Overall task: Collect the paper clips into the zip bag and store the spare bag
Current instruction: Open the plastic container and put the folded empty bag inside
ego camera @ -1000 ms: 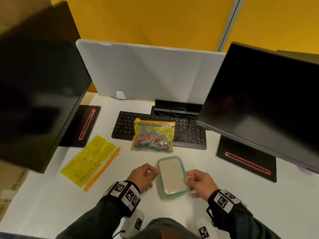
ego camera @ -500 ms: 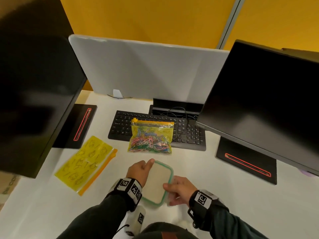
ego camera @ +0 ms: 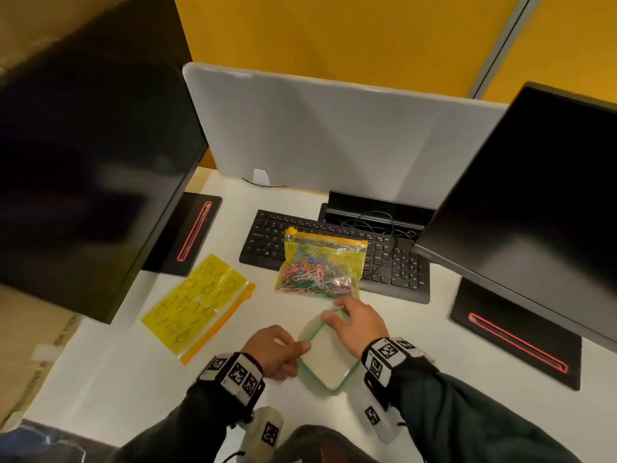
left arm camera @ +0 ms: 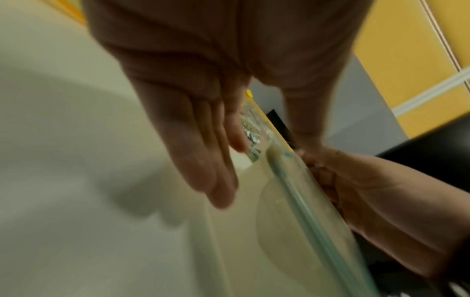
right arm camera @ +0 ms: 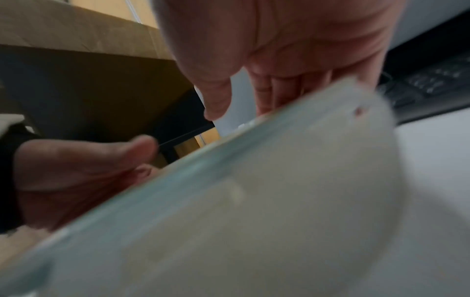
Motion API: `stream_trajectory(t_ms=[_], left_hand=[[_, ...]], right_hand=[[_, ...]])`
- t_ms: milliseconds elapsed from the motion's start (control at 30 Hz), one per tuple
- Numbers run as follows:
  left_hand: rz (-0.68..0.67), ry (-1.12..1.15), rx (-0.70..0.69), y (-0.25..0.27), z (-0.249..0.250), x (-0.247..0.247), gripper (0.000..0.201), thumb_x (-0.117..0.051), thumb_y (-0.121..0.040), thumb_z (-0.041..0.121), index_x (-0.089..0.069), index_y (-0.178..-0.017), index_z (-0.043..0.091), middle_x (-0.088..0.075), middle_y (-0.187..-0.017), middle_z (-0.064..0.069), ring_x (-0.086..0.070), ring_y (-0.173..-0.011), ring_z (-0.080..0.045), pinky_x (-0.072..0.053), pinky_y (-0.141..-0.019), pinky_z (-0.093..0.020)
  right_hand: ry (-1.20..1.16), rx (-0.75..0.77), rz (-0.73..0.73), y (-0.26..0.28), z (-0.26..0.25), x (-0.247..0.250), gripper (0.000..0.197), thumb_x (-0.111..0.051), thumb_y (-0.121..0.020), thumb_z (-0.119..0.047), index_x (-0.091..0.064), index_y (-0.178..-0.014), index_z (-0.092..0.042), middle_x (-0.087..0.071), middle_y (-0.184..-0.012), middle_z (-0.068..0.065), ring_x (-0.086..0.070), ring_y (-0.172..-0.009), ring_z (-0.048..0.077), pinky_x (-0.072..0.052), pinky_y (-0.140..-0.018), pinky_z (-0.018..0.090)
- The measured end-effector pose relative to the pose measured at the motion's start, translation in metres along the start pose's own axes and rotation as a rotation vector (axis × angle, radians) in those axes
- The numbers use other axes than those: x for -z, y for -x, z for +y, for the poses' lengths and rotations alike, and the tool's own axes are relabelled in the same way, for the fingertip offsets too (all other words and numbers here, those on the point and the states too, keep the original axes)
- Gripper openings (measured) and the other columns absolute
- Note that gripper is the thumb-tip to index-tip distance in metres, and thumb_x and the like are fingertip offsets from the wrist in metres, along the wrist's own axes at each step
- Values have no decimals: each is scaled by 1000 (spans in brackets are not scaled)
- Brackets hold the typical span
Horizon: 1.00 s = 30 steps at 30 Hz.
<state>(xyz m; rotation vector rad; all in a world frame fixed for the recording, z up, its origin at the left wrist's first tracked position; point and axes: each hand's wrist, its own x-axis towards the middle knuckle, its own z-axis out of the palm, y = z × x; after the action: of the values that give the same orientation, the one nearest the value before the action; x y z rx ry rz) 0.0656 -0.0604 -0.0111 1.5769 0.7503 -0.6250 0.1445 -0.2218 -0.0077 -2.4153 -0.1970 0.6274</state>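
Two bags: both lie on the counter (ego camera: 417, 329), well apart from each other.
Filled zip bag (ego camera: 322, 265): holds a heap of coloured paper clips (ego camera: 314, 277); lower edge on the counter, upper part leaning over the front of the keyboard (ego camera: 394, 262); the strip along its top looks closed, though this is too small to be sure.
Loose clips: none visible on the counter, so collecting looks done.
Spare bag (ego camera: 197, 304): yellow, flat and seemingly empty, lying to the left, below the left monitor stand (ego camera: 192, 233); untouched, not yet stored.
Container (ego camera: 329, 359): shallow, pale, green-rimmed lid; sits near the front edge, between the two hands, just in front of the filled bag.
Left hand (ego camera: 275, 350): thumb and fingertips at the container's left rim; fingers look nearly straight in the left wrist view; touching or pinching, cannot tell.
Right hand (ego camera: 359, 324): fingers bent over the far rim, thumb at the edge, gripping the lid.
Blur: both wrist views smeared, contact detail poor.
Step in hand (judgement): opening the container, probably as the store for the spare bag.
Left to do (judgement): lid off, spare bag in, lid back on.
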Motion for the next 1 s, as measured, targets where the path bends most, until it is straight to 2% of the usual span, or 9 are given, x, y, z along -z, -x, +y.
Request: stream_trajectory(t_ms=[100, 167, 267, 367, 433, 533, 667, 900, 1000], left_hand=[[224, -44, -56, -14, 3, -8, 29, -70, -74, 34, -49, -71, 15, -60, -71, -11, -59, -62, -26, -52, -60, -34], [231, -307, -36, -15, -1, -14, 36, -64, -72, 53, -46, -70, 22, -56, -75, 0, -59, -81, -25, -50, -77, -35], [184, -469, 30, -10, -1, -11, 53, -53, -65, 73, -45, -74, 22, -53, -79, 2, -58, -89, -23, -50, -81, -34], [-13, -423, 161, -1, -6, 3, 77, -61, -54, 76, -57, -90, 8, -63, -82, -9, -64, -77, -25, -56, -73, -36], [-140, -331, 213, 4, -13, 6, 75, -71, -55, 65, -54, -96, 4, -64, -71, -12, -63, -59, -22, -57, -66, -35], [47, -228, 61, -4, -19, 0, 53, -74, -59, 55, -44, -80, 17, -58, -65, -9, -57, -47, -19, -54, -55, -33], [372, -166, -149, -14, -5, -17, 43, -66, -70, 53, -43, -75, 18, -51, -67, -2, -53, -66, -23, -43, -61, -31], [405, -353, -275, -23, -1, -26, 39, -43, -84, 57, -45, -93, 19, -56, -80, -5, -51, -77, -26, -43, -72, -32], [452, -482, -295, -22, 3, -21, 43, -40, -82, 62, -47, -91, 21, -56, -76, -4, -53, -75, -26, -42, -66, -31]], right_hand=[[-50, -158, 21, -3, 9, -15, 44, -43, -89, -54, -56, -91, -13, -60, -91, 6, -55, -87, 26, -39, -74, 31], [-91, -270, 17, 1, 17, -23, 53, -35, -90, -58, -57, -86, -10, -58, -86, 7, -51, -81, 25, -36, -73, 31], [-68, -272, 35, 7, 22, -26, 61, -30, -91, -60, -62, -81, -9, -58, -81, 7, -50, -78, 26, -36, -71, 31], [-71, -258, 24, 9, 26, -27, 62, -25, -91, -61, -60, -71, -14, -59, -81, 7, -52, -80, 26, -38, -72, 31], [-100, -291, 19, 10, 26, -28, 61, -23, -91, -61, -54, -61, -18, -59, -81, 7, -53, -81, 27, -38, -73, 31], [-190, -346, 41, 7, 22, -27, 61, -23, -93, -58, -53, -61, -16, -58, -83, 10, -53, -82, 27, -37, -74, 31], [-323, -412, 121, 0, 24, -23, 62, -22, -96, -52, -58, -70, -8, -57, -84, 15, -53, -82, 30, -36, -74, 32], [-440, -426, 246, -3, 27, -27, 60, -39, -91, -53, -57, -61, -5, -61, -69, 13, -56, -75, 33, -41, -70, 33], [-452, -381, 320, 2, 24, -25, 53, -48, -86, -55, -39, -58, -10, -50, -59, 6, -49, -66, 29, -39, -62, 32]])
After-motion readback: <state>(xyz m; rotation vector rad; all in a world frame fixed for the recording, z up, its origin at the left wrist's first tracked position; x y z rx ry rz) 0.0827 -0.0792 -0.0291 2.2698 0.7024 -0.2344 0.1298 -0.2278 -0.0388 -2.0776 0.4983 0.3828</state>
